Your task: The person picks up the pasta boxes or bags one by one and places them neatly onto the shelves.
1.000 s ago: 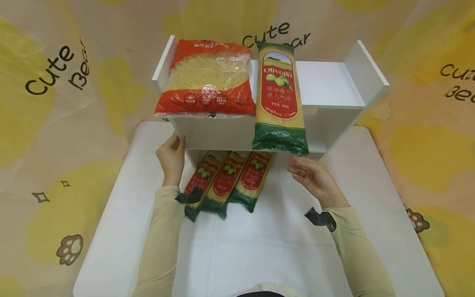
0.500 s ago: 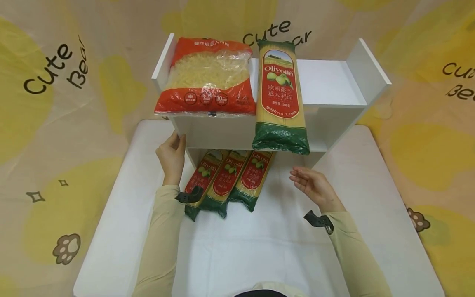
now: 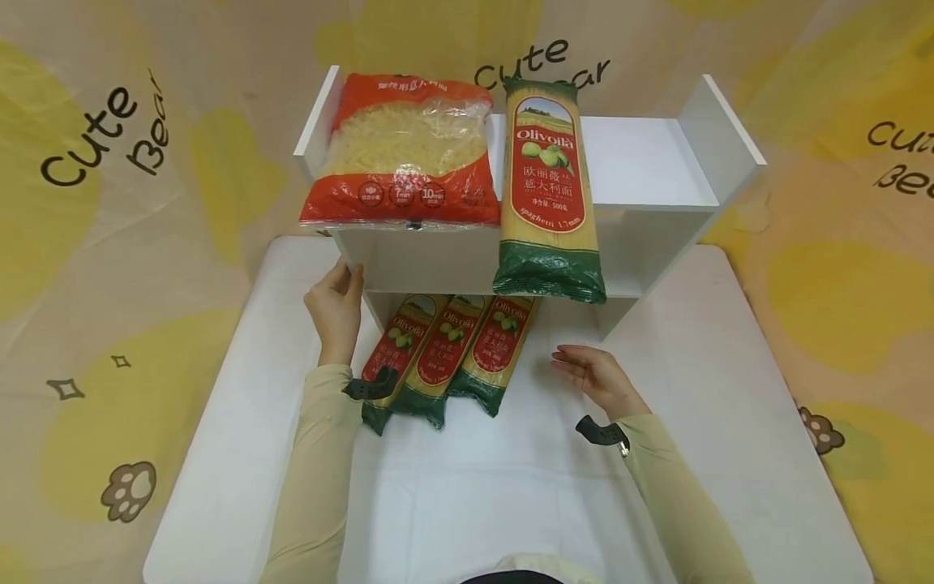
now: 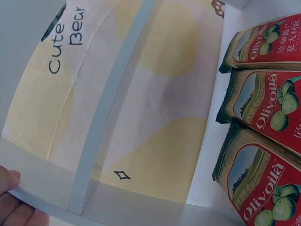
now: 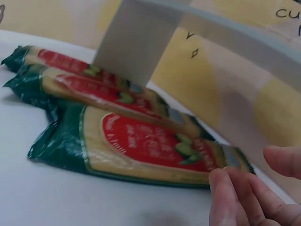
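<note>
By the left hand (image 3: pixel 333 315) the shelf (image 3: pixel 430 264) is pinched; the right hand (image 3: pixel 600 380) is held relaxed, half-spread, near three packs (image 3: pixel 447 349) labelled "Olivoilà".

Three spaghetti packs (image 3: pixel 443 350) partly under shelf (image 3: pixel 642 162)

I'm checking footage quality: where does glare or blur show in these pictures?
Head view: glare on the red pasta bag; left wrist view: dim, yet brand name legible on the middle spaghetti pack; right wrist view: blurred lettering on the nearest spaghetti pack.
</note>
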`<action>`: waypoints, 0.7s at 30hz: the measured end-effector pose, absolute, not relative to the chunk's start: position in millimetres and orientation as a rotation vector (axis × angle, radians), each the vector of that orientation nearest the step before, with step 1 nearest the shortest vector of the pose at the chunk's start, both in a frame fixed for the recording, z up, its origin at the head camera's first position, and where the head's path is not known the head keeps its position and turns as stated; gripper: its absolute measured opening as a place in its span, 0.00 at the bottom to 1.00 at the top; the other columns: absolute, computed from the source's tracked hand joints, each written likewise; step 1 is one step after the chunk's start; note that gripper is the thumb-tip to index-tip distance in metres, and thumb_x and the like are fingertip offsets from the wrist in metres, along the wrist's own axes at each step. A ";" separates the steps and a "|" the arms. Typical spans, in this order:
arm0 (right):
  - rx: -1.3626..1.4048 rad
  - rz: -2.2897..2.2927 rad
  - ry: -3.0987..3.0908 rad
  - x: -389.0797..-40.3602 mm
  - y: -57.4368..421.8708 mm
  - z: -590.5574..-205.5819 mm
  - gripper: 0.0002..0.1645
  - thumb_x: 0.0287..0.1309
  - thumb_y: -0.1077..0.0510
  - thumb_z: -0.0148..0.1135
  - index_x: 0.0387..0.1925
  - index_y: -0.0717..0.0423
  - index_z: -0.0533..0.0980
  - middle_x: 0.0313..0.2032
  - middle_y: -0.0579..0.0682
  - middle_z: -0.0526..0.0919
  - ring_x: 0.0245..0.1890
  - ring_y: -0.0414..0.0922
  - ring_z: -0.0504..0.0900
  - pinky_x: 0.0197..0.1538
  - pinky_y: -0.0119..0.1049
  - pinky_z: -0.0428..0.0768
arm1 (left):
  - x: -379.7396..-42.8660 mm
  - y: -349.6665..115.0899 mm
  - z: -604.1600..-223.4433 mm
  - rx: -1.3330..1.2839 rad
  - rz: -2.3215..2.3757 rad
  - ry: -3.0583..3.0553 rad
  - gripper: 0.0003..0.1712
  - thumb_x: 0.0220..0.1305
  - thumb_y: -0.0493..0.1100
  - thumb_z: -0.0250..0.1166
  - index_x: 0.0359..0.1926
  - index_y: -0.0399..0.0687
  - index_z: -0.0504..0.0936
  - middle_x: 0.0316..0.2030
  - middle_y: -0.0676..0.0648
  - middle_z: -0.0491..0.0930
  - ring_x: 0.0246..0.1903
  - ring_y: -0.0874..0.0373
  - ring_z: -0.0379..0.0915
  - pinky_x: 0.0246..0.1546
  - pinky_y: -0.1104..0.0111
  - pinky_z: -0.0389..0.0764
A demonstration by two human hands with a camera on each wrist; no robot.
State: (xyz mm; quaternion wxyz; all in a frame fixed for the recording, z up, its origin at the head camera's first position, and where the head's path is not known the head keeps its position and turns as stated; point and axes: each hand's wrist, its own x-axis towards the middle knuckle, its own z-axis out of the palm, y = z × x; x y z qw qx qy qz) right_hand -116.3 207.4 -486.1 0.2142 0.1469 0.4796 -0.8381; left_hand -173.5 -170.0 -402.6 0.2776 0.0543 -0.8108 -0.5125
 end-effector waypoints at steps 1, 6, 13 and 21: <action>0.422 -2.322 1.336 -116.2 205.2 -490.1 0.21 0.69 0.69 0.43 0.31 0.58 0.82 0.36 0.52 0.84 0.40 0.45 0.85 0.57 0.41 0.73 | -173.6 -170.1 -402.6 0.146 -1.376 -2.177 0.18 0.64 0.36 0.61 0.55 0.36 0.79 0.48 0.37 0.79 0.45 0.45 0.80 0.45 0.56 0.80; 0.481 -2.266 1.412 -114.1 193.6 -506.7 0.15 0.67 0.70 0.46 0.36 0.61 0.80 0.37 0.51 0.83 0.42 0.44 0.84 0.61 0.43 0.70 | -174.2 -170.5 -403.3 0.154 -1.357 -2.193 0.18 0.65 0.36 0.61 0.55 0.37 0.79 0.47 0.37 0.79 0.45 0.45 0.80 0.46 0.56 0.79; 0.483 -2.211 1.434 -110.4 180.7 -518.7 0.23 0.69 0.66 0.46 0.60 0.77 0.62 0.44 0.55 0.81 0.48 0.48 0.81 0.62 0.44 0.69 | -174.0 -170.5 -402.6 0.156 -1.361 -2.193 0.18 0.65 0.37 0.61 0.55 0.37 0.79 0.47 0.37 0.80 0.45 0.46 0.80 0.46 0.56 0.79; 0.493 -2.136 1.500 -112.6 163.4 -522.1 0.25 0.68 0.64 0.47 0.62 0.76 0.62 0.55 0.65 0.75 0.52 0.52 0.78 0.61 0.43 0.71 | -173.9 -169.7 -402.6 0.161 -1.381 -2.172 0.18 0.64 0.36 0.62 0.54 0.36 0.79 0.47 0.37 0.79 0.45 0.46 0.80 0.46 0.56 0.79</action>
